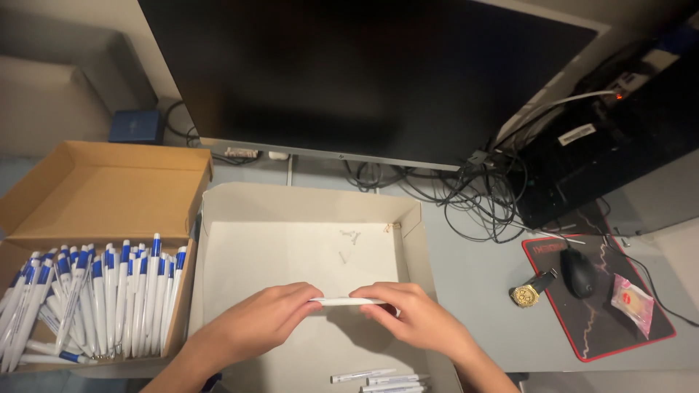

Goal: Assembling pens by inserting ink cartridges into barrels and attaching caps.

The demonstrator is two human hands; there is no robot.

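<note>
Both hands close their fingers on a white pen barrel (346, 301) held level over a shallow white tray (411, 218): the left hand (266, 320) pinches one end, the right hand (415, 314) the other. To the left sits a cardboard box (102, 185) of blue-and-white pens (102, 298); loose pen parts (378, 378) lie below the right hand.
</note>
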